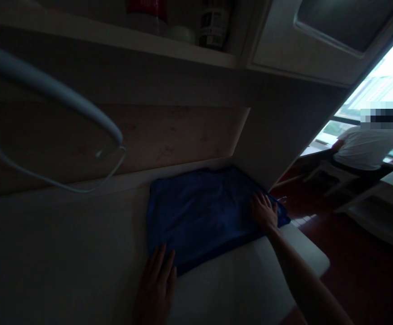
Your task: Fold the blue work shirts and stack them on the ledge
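A folded dark blue cloth (206,212) lies flat on a pale counter (64,253), pushed up near the back wall. My left hand (157,282) rests flat at the cloth's near left corner, fingers stretched out and touching its edge. My right hand (264,211) lies flat on the cloth's right end, fingers spread, close to the counter's right edge. Neither hand grips anything.
A pale curved arm with a thin cable (57,104) hangs at upper left. A shelf with containers (213,22) runs overhead beside a cabinet (304,45). A person in a white shirt (365,146) sits at the window, far right. Dark red floor (352,253) lies beyond the counter.
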`<state>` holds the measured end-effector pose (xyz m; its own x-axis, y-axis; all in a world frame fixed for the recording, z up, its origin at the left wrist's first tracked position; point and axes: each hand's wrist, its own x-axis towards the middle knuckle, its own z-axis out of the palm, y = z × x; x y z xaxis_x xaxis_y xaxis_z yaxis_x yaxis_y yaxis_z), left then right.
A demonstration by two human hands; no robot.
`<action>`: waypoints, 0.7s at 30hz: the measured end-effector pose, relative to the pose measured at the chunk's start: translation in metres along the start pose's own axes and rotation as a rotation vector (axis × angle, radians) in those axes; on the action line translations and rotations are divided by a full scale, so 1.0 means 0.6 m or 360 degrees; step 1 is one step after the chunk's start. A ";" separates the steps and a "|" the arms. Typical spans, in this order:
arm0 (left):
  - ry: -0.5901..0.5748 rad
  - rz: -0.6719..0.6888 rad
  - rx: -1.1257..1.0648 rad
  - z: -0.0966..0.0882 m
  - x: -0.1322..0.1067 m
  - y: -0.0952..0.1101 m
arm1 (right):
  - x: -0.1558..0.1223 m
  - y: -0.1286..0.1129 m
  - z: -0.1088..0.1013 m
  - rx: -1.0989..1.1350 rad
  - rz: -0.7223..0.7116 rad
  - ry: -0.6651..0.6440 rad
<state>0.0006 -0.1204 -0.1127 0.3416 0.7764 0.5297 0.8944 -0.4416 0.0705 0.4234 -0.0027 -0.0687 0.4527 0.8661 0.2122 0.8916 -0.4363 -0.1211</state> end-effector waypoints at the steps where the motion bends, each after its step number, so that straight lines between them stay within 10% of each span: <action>1: -0.0012 0.0007 -0.0014 0.002 -0.002 0.000 | 0.006 0.018 0.006 -0.0006 0.0047 -0.0101; 6: -0.0046 -0.0032 -0.0082 0.007 -0.006 -0.002 | 0.017 0.047 0.020 0.0013 0.0046 -0.0249; 14: -0.0053 0.0009 -0.0028 -0.038 -0.018 -0.015 | -0.023 0.017 -0.002 0.0111 -0.0133 0.0105; 21: 0.0147 0.0020 0.0043 -0.087 -0.133 -0.167 | -0.153 -0.007 -0.026 0.0556 -0.0496 0.0428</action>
<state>-0.1315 -0.1616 -0.1180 0.3257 0.7255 0.6063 0.8982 -0.4377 0.0413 0.3781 -0.0840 -0.0726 0.1952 0.8284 0.5250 0.9478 -0.0218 -0.3180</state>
